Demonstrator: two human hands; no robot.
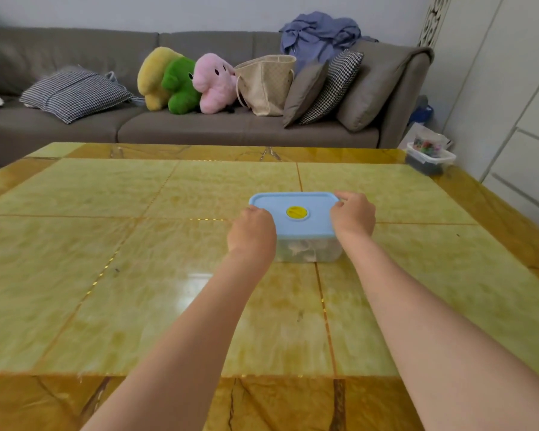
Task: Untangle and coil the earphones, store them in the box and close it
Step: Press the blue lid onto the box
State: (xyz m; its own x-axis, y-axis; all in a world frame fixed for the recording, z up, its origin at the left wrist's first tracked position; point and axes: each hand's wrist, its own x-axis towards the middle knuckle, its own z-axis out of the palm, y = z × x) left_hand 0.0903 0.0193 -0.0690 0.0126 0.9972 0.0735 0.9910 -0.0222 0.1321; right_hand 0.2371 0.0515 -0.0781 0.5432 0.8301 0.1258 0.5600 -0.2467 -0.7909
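Head view: box (308, 247) stands mid-table (106, 259), blue lid (296, 213) on. Left hand (252, 233) and right hand (352, 214) grip the lid's opposite edges — fingertips hidden. Pale contents blur through the box wall — earphones indistinguishable.

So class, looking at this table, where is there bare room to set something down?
Bare table lies left of the box, beyond it toward the sofa, and right of the right hand. It is crowded only at the box, where the left hand also grips the lid.

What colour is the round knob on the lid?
Yellow knob, on the blue lid; head view.
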